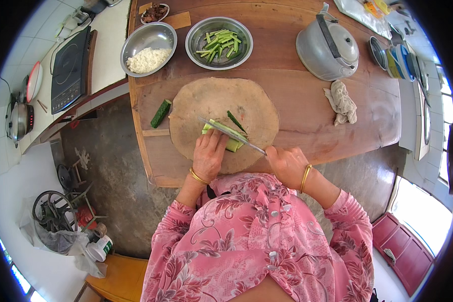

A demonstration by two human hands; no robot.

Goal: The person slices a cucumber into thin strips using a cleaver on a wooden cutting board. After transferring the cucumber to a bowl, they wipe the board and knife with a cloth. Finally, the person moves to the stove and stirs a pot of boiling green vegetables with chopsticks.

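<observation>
On the round wooden chopping board (201, 100) lie pale green cucumber pieces (232, 145), partly under a knife. My left hand (210, 153) presses its fingertips down on the cucumber, with the fingers close together. The handle of the knife (236, 135) is gripped in my right hand (287, 163), and its blade slants up to the left across the pieces. Just beyond the blade rests a dark green strip of cucumber (236, 121). Beside the board's left edge, on the table, is a chunk of unpeeled cucumber (160, 114).
Behind the board stand a steel bowl of cucumber sticks (219, 48), a steel bowl with white crumbly food (148, 58) and a small dish of brown pieces (154, 13). To the right are a kettle (319, 48) and a crumpled cloth (341, 103). An induction cooker (70, 70) sits on the left counter.
</observation>
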